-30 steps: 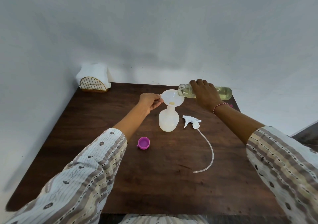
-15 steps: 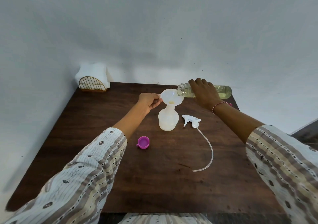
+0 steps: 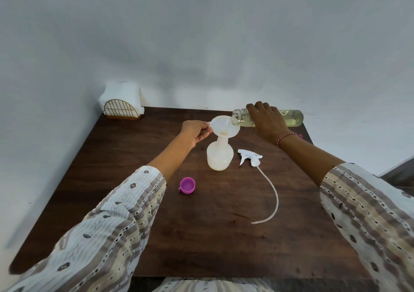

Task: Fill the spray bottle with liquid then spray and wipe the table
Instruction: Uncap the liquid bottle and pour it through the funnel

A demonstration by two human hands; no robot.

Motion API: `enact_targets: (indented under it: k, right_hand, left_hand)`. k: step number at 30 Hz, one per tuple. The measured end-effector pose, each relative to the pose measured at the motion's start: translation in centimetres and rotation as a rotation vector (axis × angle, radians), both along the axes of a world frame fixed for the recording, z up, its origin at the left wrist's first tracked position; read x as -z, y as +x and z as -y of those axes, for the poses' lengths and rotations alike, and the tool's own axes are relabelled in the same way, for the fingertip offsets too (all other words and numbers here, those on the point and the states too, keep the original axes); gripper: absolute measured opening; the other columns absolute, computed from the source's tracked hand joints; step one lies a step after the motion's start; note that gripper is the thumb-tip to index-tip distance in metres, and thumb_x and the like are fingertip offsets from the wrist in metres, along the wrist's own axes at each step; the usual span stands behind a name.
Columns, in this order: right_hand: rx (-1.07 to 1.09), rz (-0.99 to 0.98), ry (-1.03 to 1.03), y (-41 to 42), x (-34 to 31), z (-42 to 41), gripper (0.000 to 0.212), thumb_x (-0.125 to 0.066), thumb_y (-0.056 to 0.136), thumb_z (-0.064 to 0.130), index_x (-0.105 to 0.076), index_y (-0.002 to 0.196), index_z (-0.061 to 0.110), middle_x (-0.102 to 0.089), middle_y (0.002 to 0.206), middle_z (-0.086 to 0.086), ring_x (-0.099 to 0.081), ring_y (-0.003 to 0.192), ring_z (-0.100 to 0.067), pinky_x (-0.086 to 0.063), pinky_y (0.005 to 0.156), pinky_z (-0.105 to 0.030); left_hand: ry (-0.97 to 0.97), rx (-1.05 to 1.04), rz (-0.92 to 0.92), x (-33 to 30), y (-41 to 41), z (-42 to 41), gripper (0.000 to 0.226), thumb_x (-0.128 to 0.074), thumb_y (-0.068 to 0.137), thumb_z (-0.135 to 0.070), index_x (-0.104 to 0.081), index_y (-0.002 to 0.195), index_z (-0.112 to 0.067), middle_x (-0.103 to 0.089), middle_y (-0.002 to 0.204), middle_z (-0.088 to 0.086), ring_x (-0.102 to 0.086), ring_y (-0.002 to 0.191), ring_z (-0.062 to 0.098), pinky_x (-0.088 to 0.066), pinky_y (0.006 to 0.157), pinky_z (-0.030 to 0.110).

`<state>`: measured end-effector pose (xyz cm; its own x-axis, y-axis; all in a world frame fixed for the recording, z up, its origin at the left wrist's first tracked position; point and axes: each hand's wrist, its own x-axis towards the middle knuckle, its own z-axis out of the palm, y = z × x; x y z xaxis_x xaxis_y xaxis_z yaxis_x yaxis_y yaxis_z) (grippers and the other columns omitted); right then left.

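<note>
A translucent white spray bottle (image 3: 220, 156) stands upright in the far middle of the dark wooden table (image 3: 201, 235). A white funnel (image 3: 225, 125) sits in its neck, with a little yellowish liquid at the bottom. My left hand (image 3: 195, 131) pinches the funnel's handle tab. My right hand (image 3: 267, 121) grips a clear bottle of pale yellow liquid (image 3: 289, 118), tipped on its side with its open mouth over the funnel's rim. The white trigger spray head (image 3: 249, 157) lies to the right of the spray bottle, its long clear tube (image 3: 274, 199) curving toward me.
A purple cap (image 3: 187, 185) lies open side up, nearer me and left of the bottle. A gold wire holder with white napkins (image 3: 122, 107) stands at the far left corner against the wall. Something small and pink (image 3: 299, 136) peeks out behind my right wrist.
The clear bottle stays tipped over the funnel and both hands hold their places; only the view has shifted slightly.
</note>
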<state>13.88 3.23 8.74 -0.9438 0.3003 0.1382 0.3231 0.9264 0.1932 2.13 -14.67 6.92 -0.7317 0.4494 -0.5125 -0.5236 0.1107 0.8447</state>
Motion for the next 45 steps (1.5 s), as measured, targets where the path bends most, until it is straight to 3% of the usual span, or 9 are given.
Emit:
enact_targets:
  k: [7,45]
  right_hand:
    - [0.0,0.002,-0.003,-0.05,0.05,-0.07,0.042,-0.048,0.085,0.004,-0.041,0.127,0.008,-0.051,0.118,-0.016,-0.05,0.107,-0.035,-0.041,0.086,-0.042]
    - [-0.023,0.002,0.048,-0.1,-0.34,-0.05,0.041,-0.044,0.087,0.003,-0.043,0.128,0.005,-0.051,0.119,-0.02,-0.051,0.106,-0.038,-0.04,0.088,-0.044]
  left_hand:
    - [-0.002,0.003,-0.002,0.0,0.06,0.07,0.015,-0.057,0.089,-0.001,-0.064,0.102,0.001,-0.063,0.07,0.006,-0.062,0.059,0.008,-0.053,0.052,0.013]
    - [-0.004,-0.003,0.012,0.22,-0.03,0.31,0.013,-0.056,0.09,-0.001,-0.063,0.1,0.0,-0.064,0.074,0.008,-0.062,0.065,0.009,-0.054,0.062,0.017]
